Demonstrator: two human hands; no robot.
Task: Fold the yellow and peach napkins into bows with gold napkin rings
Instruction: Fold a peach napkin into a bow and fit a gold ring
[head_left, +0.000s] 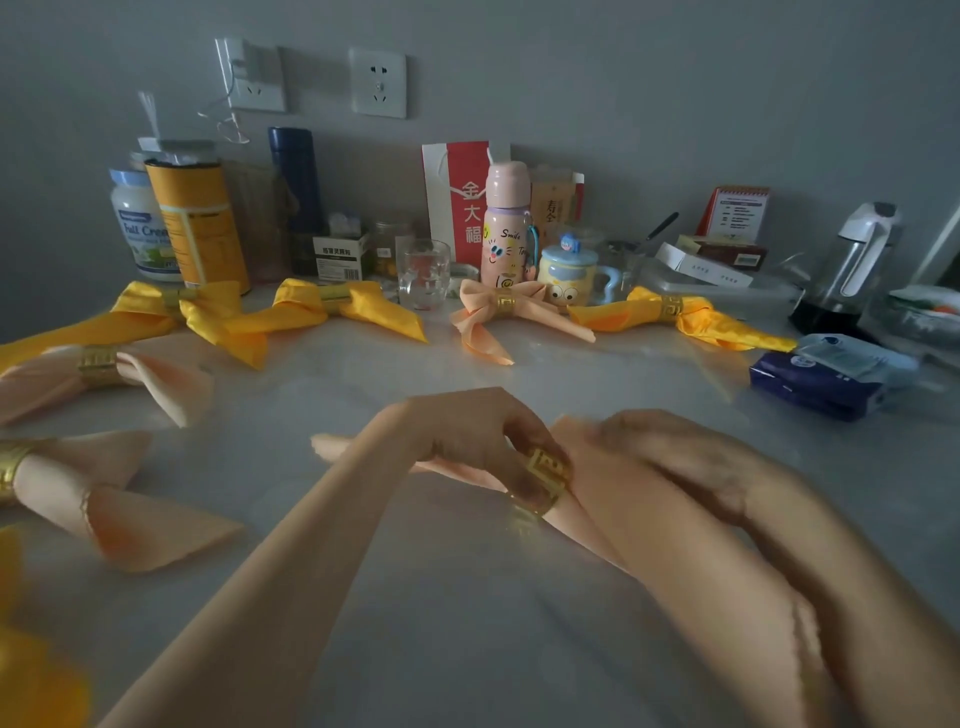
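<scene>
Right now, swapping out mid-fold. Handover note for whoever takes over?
Left hand: pinches the gold ring, threaded on the peach napkin.
Right hand: grips the same napkin just right of the ring, on the table.
Done, ringed: back-left yellow bow, centre yellow bow, right yellow bow, back peach bow, upper-left peach bow, lower-left peach bow.
Left: seat this ring and shape the bow. The yellow cloth at the left edge is cut off, state unclear.
</scene>
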